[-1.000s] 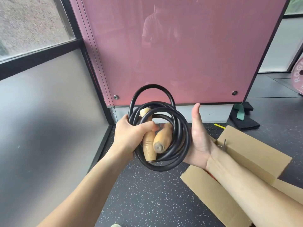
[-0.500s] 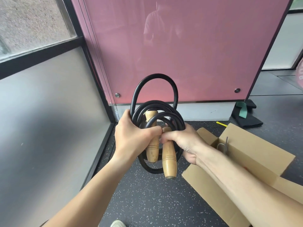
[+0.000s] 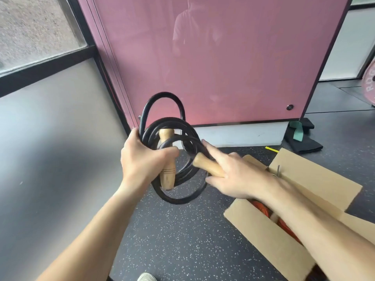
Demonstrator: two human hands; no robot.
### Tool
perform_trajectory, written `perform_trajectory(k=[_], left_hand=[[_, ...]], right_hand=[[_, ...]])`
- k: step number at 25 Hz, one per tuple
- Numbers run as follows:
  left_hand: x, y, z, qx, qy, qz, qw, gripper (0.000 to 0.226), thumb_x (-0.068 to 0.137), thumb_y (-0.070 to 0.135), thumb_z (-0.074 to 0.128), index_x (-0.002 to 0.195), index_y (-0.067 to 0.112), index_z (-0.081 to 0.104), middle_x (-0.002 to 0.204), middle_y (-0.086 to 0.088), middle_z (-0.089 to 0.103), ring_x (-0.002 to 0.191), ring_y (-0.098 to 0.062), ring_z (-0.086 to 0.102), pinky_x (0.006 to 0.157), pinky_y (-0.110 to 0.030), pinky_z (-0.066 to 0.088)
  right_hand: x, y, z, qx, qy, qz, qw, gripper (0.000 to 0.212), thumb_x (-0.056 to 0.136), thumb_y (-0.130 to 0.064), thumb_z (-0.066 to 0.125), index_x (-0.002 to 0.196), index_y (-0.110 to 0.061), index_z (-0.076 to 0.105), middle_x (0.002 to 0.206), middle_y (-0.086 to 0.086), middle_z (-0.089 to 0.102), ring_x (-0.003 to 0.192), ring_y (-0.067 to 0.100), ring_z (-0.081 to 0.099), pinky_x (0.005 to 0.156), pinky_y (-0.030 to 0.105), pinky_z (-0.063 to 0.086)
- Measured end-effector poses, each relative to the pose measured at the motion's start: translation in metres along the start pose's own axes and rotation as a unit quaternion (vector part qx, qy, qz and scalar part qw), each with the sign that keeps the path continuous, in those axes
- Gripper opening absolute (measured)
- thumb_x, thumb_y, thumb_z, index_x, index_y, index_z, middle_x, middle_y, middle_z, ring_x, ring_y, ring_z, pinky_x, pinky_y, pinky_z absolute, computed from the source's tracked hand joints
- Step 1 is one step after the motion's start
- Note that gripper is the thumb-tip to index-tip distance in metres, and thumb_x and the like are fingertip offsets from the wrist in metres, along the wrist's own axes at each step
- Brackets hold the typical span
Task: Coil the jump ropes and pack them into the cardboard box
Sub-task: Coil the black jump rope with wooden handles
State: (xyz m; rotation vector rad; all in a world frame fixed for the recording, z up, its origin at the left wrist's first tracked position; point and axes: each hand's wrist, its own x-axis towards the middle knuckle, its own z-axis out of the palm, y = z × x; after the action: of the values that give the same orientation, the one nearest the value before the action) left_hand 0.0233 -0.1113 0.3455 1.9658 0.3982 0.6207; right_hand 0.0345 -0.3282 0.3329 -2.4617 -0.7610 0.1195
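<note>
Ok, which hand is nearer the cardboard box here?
Right. The right hand is just left of the cardboard box, its forearm crossing over the open top; the left hand grips the coiled jump rope farther left.

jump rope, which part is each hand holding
The left hand grips the coiled jump rope and one wooden handle together; right hand holds the other handle by its body.
</note>
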Motion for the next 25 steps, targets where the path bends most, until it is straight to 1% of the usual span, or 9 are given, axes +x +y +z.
perform_trajectory(k=[2, 4, 9, 12, 14, 17, 19, 22, 25], left_hand=[[0.017, -0.008, -0.006, -0.050, 0.004, -0.045, 0.998, 0.050, 0.044, 0.024, 0.088, 0.088, 0.027, 0.065, 0.081, 0.009, 0.073, 0.074, -0.013, 0.071, 0.072, -0.036, 0.060], [0.032, -0.015, -0.017, -0.083, 0.004, -0.088, 0.993, 0.049, 0.047, 0.017, 0.089, 0.092, 0.020, 0.068, 0.083, 0.004, 0.073, 0.071, -0.015, 0.069, 0.066, -0.034, 0.060], [0.044, -0.023, -0.040, -0.146, -0.034, -0.143, 0.978, 0.044, 0.056, 0.007, 0.084, 0.097, 0.009, 0.068, 0.075, 0.001, 0.065, 0.056, -0.013, 0.061, 0.051, -0.024, 0.051], [0.027, -0.015, -0.042, -0.194, -0.159, -0.139, 0.958, 0.048, 0.044, 0.012, 0.078, 0.090, 0.011, 0.062, 0.064, -0.001, 0.060, 0.050, -0.013, 0.056, 0.048, -0.026, 0.050], [0.015, -0.008, -0.038, -0.238, -0.251, -0.137, 0.928, 0.055, 0.037, 0.019, 0.074, 0.089, 0.010, 0.057, 0.059, -0.001, 0.055, 0.047, -0.013, 0.052, 0.044, -0.024, 0.046], [-0.001, -0.002, -0.023, -0.260, -0.333, -0.151, 0.894, 0.056, 0.038, 0.021, 0.073, 0.091, 0.010, 0.056, 0.058, -0.003, 0.053, 0.045, -0.013, 0.050, 0.042, -0.023, 0.043], [-0.010, -0.002, -0.013, -0.230, -0.383, -0.136, 0.884, 0.047, 0.040, 0.020, 0.074, 0.085, 0.012, 0.061, 0.063, -0.006, 0.058, 0.047, -0.013, 0.052, 0.044, -0.024, 0.044], [-0.017, -0.003, -0.001, -0.209, -0.409, -0.127, 0.879, 0.052, 0.044, 0.019, 0.074, 0.094, 0.005, 0.064, 0.076, -0.014, 0.065, 0.051, -0.014, 0.055, 0.047, -0.025, 0.046], [-0.010, -0.002, 0.001, -0.220, -0.382, -0.142, 0.887, 0.046, 0.045, 0.014, 0.074, 0.087, 0.007, 0.057, 0.062, -0.006, 0.058, 0.048, -0.017, 0.055, 0.046, -0.026, 0.047]], right_hand=[[-0.005, 0.014, -0.018, 0.029, 0.018, -0.009, 0.999, 0.073, 0.088, -0.060, 0.064, 0.148, -0.060, 0.021, 0.084, -0.020, 0.070, 0.069, 0.011, 0.066, 0.073, 0.027, 0.051], [-0.008, 0.034, -0.029, -0.006, 0.063, -0.031, 0.997, 0.063, 0.079, -0.075, 0.054, 0.140, -0.063, 0.040, 0.080, -0.034, 0.069, 0.066, 0.000, 0.066, 0.072, 0.020, 0.054], [-0.022, 0.080, -0.051, -0.188, 0.255, -0.025, 0.948, 0.061, 0.088, -0.072, 0.046, 0.128, -0.030, 0.067, 0.083, 0.003, 0.075, 0.067, 0.026, 0.062, 0.063, 0.034, 0.051], [-0.015, 0.092, -0.040, -0.264, 0.280, -0.012, 0.923, 0.045, 0.091, -0.056, 0.057, 0.114, -0.019, 0.070, 0.101, 0.008, 0.060, 0.096, 0.031, 0.049, 0.077, 0.047, 0.049], [-0.003, 0.080, -0.028, -0.257, 0.332, 0.009, 0.908, 0.027, 0.086, -0.034, 0.071, 0.105, -0.014, 0.070, 0.101, 0.013, 0.048, 0.093, 0.033, 0.046, 0.071, 0.047, 0.049], [0.010, 0.056, -0.003, -0.162, 0.353, 0.015, 0.921, 0.011, 0.091, -0.018, 0.066, 0.086, -0.008, 0.066, 0.084, 0.010, 0.055, 0.068, 0.032, 0.057, 0.058, 0.037, 0.050], [0.012, 0.047, 0.008, 0.023, 0.317, -0.001, 0.948, 0.033, 0.088, -0.026, 0.060, 0.064, -0.005, 0.057, 0.064, 0.009, 0.056, 0.058, 0.027, 0.054, 0.055, 0.036, 0.042], [0.008, 0.028, 0.012, 0.462, 0.188, 0.113, 0.859, 0.036, 0.096, -0.017, 0.058, 0.062, -0.007, 0.056, 0.056, 0.005, 0.053, 0.052, 0.018, 0.049, 0.062, 0.035, 0.041], [0.008, 0.027, 0.010, 0.562, 0.074, 0.140, 0.812, 0.033, 0.102, -0.025, 0.045, 0.088, -0.001, 0.063, 0.066, 0.003, 0.062, 0.061, 0.017, 0.057, 0.071, 0.035, 0.044]])
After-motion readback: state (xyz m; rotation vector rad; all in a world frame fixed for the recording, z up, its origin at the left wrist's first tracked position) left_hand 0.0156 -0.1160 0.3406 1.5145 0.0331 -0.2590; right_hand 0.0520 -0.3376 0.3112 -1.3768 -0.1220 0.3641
